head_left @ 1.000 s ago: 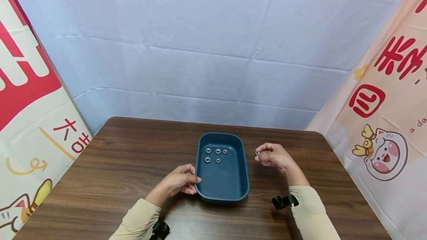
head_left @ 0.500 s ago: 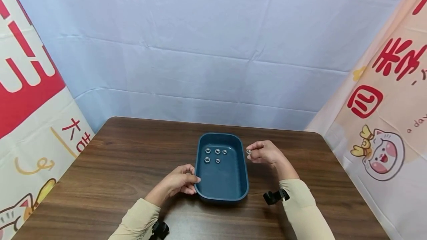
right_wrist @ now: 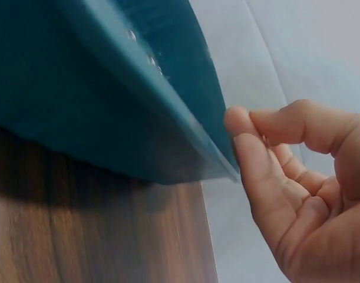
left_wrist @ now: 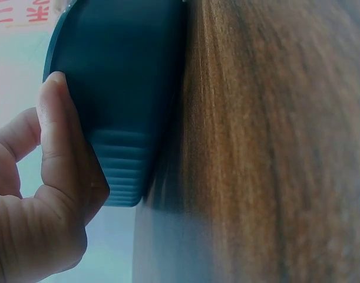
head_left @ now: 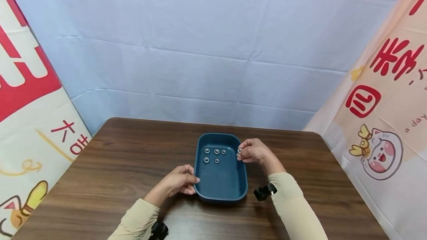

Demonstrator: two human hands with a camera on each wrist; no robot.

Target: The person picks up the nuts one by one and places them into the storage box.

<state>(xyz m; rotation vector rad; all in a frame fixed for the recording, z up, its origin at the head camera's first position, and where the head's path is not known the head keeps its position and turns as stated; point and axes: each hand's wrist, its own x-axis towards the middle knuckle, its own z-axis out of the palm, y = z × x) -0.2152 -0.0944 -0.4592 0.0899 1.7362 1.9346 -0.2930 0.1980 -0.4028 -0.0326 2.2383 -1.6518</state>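
Note:
A blue rectangular tray lies on the table with several metal nuts in two rows on its floor. My left hand grips the tray's left side near the front, thumb over the rim and fingers along the outer wall. In the left wrist view the fingers press against that wall. My right hand pinches a small nut between thumb and fingertips, just over the tray's right rim. From the right wrist the nut is mostly hidden by the fingertips.
The brown wooden table extends around the tray on all sides. A pale cloth hangs behind its far edge, and printed cloths hang at left and right.
My right hand has moved left with the pinched nut, from beside the tray to its right rim. The left hand and the nuts in the tray stay nearly the same.

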